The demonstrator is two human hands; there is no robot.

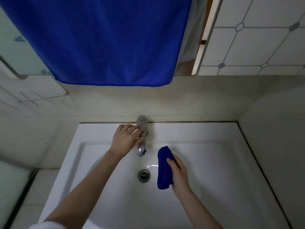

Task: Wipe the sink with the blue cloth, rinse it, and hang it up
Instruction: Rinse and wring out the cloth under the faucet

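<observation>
Grasps the blue cloth (163,171) in the right hand (179,174), bunched into a tight roll with fingers and thumb wrapped round its lower half. Holds it low over the white sink (206,154), just right of the drain (144,175) and beside the spout (140,150), probably so that water falls straight onto it without a further reach. Closes the left hand (127,138) on the faucet lever (142,125), fingers laid over the top and thumb underneath, seemingly to work the tap. Shows no water running from the spout, so likely stands at the start of the rinse, with the wiping judged done. Has a large blue towel (105,43) hanging above against the mirror (19,52), perhaps marking where to hang the cloth afterwards, though hides the rail itself.
</observation>
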